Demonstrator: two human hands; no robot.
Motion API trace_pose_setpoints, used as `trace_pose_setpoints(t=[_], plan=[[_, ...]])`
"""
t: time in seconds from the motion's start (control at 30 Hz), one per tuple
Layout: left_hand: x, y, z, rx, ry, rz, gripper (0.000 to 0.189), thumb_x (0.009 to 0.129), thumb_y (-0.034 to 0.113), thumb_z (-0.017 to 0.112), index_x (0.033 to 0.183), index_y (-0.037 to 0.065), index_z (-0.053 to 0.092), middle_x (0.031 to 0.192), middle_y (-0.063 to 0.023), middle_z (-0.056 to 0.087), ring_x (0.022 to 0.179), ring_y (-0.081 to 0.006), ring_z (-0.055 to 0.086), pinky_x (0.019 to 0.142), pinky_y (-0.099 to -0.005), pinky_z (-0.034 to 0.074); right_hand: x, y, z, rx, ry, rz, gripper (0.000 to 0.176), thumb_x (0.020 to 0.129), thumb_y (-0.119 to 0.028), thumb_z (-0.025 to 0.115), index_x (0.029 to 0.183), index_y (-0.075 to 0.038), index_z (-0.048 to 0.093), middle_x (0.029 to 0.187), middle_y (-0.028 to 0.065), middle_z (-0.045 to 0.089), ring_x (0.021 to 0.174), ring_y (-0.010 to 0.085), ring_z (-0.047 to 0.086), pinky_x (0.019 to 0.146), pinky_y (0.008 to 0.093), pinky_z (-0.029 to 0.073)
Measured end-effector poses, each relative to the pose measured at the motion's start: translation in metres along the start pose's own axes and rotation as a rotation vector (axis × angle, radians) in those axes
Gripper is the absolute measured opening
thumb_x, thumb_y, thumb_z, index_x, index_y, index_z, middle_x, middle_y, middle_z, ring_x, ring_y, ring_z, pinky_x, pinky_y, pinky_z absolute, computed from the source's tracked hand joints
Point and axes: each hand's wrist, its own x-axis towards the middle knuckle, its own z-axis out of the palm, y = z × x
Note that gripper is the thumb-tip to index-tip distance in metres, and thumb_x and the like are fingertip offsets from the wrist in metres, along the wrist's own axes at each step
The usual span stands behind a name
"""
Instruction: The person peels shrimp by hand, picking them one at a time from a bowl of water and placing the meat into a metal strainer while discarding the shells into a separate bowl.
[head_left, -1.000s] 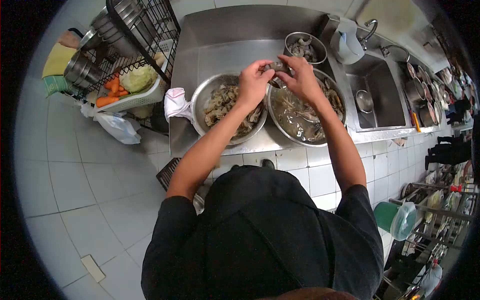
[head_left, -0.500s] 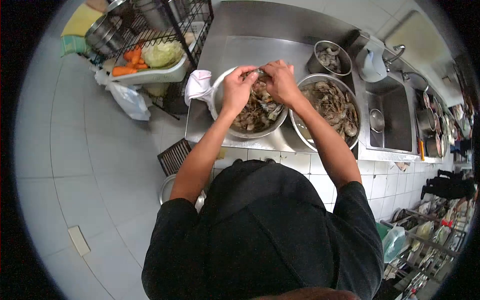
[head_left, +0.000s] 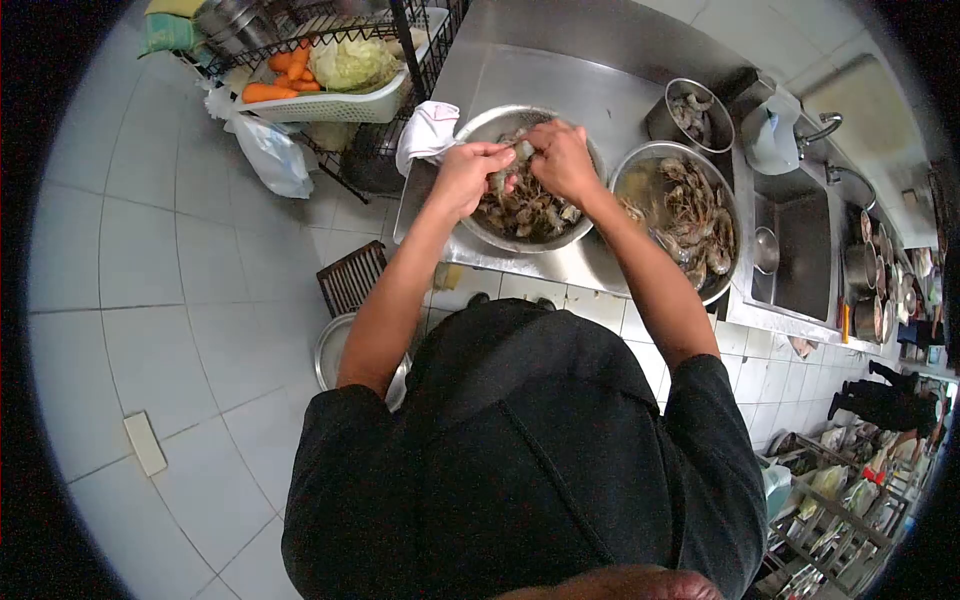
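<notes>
My left hand [head_left: 468, 176] and my right hand [head_left: 556, 158] meet over a steel bowl [head_left: 478, 126] filled with shrimp shells and heads. Between the fingers of both hands I hold one shrimp [head_left: 518, 154]. To the right stands a bigger steel bowl [head_left: 728, 205] with whole shrimp in water. A small steel pot [head_left: 664, 122] with peeled shrimp stands behind it. All three rest on a stainless counter [head_left: 540, 80].
A white cloth [head_left: 427, 130] lies at the counter's left edge. A wire rack holds a white basket [head_left: 330, 105] with carrots and cabbage. A sink [head_left: 800, 250] with a ladle is to the right, and a tap above it. A plastic bag [head_left: 268, 155] lies on the tiled floor.
Both hands moved with the shrimp from above the water bowl leftward to above the shell bowl. The view has shifted, so the counter sits further right and higher.
</notes>
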Motion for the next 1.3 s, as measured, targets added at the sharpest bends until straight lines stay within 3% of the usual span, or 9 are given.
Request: trace_pose_setpoints(t=[0.27,0.37,0.5,0.53,0.63,0.73,0.97,1.1,1.3], plan=[[-0.004,0.006,-0.013,0.259,-0.215,-0.304,0.025,0.090,0.008,0.062,0.107,-0.009,0.060,0.091,-0.0112,0.064,0.073,-0.0155,0.060,0.064,-0.0260,0.051,0.011,0.002,-0.032,-0.251,-0.028,-0.015,0.024,0.068,-0.007,0.062,0.088,-0.016,0.073,0.094,0.0023,0.069,0.095,0.0226,0.057,0.083,0.0398,0.034],[0.000,-0.019,-0.018,0.020,-0.089,-0.159,0.027,0.090,0.006,0.062,0.110,-0.012,0.058,0.097,-0.0140,0.062,0.073,-0.0192,0.061,0.061,-0.0283,0.053,0.021,0.016,-0.041,-0.126,0.077,0.054,0.021,0.071,-0.009,0.063,0.089,-0.016,0.073,0.095,0.0023,0.070,0.093,0.0241,0.059,0.084,0.0401,0.036],[0.000,-0.022,-0.010,-0.037,0.009,-0.042,0.031,0.092,0.007,0.058,0.118,-0.009,0.054,0.098,-0.0129,0.062,0.081,-0.0203,0.064,0.067,-0.0295,0.055,0.009,0.027,-0.011,-0.010,-0.214,0.303,0.029,0.072,-0.017,0.063,0.100,-0.015,0.072,0.101,0.0095,0.069,0.107,0.0302,0.057,0.095,0.0548,0.036],[0.000,-0.021,-0.009,-0.042,0.004,-0.032,0.032,0.093,0.007,0.057,0.121,-0.007,0.052,0.097,-0.0112,0.063,0.082,-0.0191,0.064,0.069,-0.0300,0.055,0.004,0.027,-0.007,0.004,-0.213,0.319,0.034,0.073,-0.023,0.066,0.107,-0.016,0.070,0.096,0.0095,0.069,0.100,0.0301,0.059,0.090,0.0480,0.042],[0.000,-0.029,-0.005,-0.082,0.024,0.007,0.031,0.094,0.009,0.057,0.121,-0.006,0.053,0.098,-0.0095,0.063,0.082,-0.0173,0.063,0.071,-0.0298,0.055,-0.018,0.015,-0.009,0.618,-0.403,0.529,0.036,0.074,-0.024,0.069,0.109,-0.014,0.069,0.091,0.0082,0.068,0.089,0.0265,0.061,0.082,0.0377,0.047],[-0.006,-0.042,0.011,0.037,0.205,0.009,0.024,0.093,0.009,0.057,0.113,-0.003,0.059,0.099,-0.0066,0.063,0.084,-0.0138,0.061,0.069,-0.0283,0.053,-0.042,-0.019,0.011,1.107,-0.154,0.766,0.026,0.075,-0.011,0.068,0.097,0.002,0.069,0.086,0.0172,0.067,0.072,0.0257,0.064,0.071,0.0342,0.049],[0.016,-0.089,0.009,-0.069,0.192,0.054,0.029,0.094,0.030,0.059,0.097,0.002,0.060,0.090,-0.0035,0.061,0.083,-0.0132,0.060,0.071,-0.0292,0.049,-0.059,-0.042,0.037,0.267,0.346,0.375,0.013,0.076,-0.007,0.063,0.085,0.001,0.068,0.084,0.0214,0.064,0.079,0.0387,0.060,0.074,0.0448,0.047],[0.002,-0.066,0.045,-0.050,0.339,0.164,0.029,0.094,0.030,0.060,0.090,0.002,0.061,0.082,-0.0019,0.059,0.075,-0.0119,0.056,0.067,-0.0294,0.046,-0.054,-0.058,0.022,0.165,0.296,0.275,0.008,0.069,-0.007,0.059,0.069,0.001,0.061,0.074,0.0200,0.056,0.079,0.0375,0.055,0.075,0.0467,0.043],[0.006,-0.066,0.041,-0.009,0.402,0.231,0.027,0.095,0.024,0.057,0.086,-0.001,0.063,0.082,-0.0038,0.060,0.076,-0.0121,0.055,0.067,-0.0294,0.046,-0.047,-0.048,0.035,0.099,0.309,0.192,0.010,0.071,-0.006,0.058,0.075,0.002,0.062,0.078,0.0201,0.058,0.081,0.0369,0.056,0.077,0.0454,0.044]])
